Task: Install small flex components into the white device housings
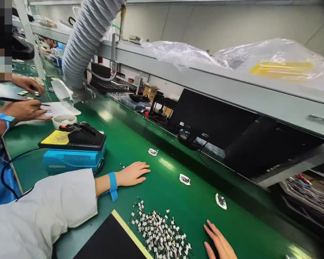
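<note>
My left hand (pixel 133 173) rests palm down on the green mat, fingers stretched out and nothing in them. A blue wrist strap (pixel 113 185) circles that wrist. At the lower edge my right hand (pixel 218 241) reaches into view, fingers apart and holding nothing; part of it is cut off. Between the hands lies a heap of small white-and-black parts with short leads (pixel 162 232). Beyond them sit three small white-rimmed assemblies: one (pixel 152 152) past my left fingertips, a second (pixel 185 179) in the middle, and a third (pixel 220 201) above my right hand.
A black board with a yellow edge (pixel 108 237) lies beside the heap. To the left stands a blue soldering station (pixel 72 158); past it a co-worker's hands (pixel 25 109) work by a white bowl (pixel 64 120). A grey duct hose (pixel 88 39) and a shelf (pixel 178 66) hang above.
</note>
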The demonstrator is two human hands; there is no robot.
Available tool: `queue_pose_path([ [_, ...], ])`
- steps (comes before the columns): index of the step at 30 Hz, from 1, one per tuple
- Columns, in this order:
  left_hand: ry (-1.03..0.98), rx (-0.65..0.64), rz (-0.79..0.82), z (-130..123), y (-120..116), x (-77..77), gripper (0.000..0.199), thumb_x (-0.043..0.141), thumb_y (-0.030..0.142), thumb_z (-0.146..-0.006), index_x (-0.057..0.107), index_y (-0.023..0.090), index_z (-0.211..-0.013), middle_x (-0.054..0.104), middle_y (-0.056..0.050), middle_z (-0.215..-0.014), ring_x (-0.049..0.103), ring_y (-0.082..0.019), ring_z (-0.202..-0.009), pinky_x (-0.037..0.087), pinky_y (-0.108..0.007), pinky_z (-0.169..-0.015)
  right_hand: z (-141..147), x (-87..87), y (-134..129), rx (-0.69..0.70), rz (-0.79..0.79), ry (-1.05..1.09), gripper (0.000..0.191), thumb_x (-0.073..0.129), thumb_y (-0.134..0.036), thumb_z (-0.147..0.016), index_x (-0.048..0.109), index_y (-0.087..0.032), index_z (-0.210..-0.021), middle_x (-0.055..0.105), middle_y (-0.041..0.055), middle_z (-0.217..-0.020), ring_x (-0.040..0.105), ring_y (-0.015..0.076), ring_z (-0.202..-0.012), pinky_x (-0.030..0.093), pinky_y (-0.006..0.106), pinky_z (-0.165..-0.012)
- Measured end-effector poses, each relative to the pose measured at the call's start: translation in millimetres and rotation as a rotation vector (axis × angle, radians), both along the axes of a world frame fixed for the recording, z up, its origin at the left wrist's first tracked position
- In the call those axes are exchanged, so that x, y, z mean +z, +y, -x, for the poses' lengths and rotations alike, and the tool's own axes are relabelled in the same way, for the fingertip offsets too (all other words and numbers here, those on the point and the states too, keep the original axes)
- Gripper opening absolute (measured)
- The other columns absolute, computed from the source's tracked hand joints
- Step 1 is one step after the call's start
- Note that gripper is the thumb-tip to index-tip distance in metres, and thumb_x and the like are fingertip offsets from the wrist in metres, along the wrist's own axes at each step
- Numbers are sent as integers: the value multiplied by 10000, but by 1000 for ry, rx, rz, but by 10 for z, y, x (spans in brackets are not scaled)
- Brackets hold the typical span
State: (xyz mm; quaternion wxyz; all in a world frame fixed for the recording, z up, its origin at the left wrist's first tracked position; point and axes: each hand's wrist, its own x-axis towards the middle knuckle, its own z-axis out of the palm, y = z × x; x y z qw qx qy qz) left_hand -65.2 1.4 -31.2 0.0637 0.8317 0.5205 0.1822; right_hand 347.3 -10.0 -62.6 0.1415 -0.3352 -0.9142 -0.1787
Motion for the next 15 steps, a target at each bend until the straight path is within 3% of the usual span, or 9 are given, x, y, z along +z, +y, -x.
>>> queue_pose_path([
  [5,-40,8,49,13,28,27,350,429,295,-833,454,188,-1164,406,-75,-1273,343,-227,-1197,260,-401,-1027,188,198,-107,-83,80,117,370,320,-390,-866,490,-145,-1085,494,109,-1175,499,230,-1046,477,407,-819],
  [8,-37,-7,79,10,161,108,317,502,282,-787,514,189,-1090,495,-64,-1170,452,-215,-1092,349,-355,-966,183,266,-68,-109,171,142,359,316,-379,-869,537,-158,-1046,528,92,-1132,516,211,-1006,462,381,-830],
  [11,-72,43,32,12,447,226,275,468,255,-814,515,179,-1075,518,-60,-1115,501,-177,-1011,397,-318,-917,214,379,34,-152,212,188,380,312,-375,-860,606,-145,-931,591,119,-1008,552,236,-911,452,405,-800],
  [15,-165,252,-113,-10,911,312,352,432,281,-854,397,150,-1179,376,-104,-1245,380,-236,-1140,311,-474,-969,557,576,330,-266,214,271,326,338,-306,-847,607,-144,-936,572,128,-1036,514,243,-988,387,411,-886],
])
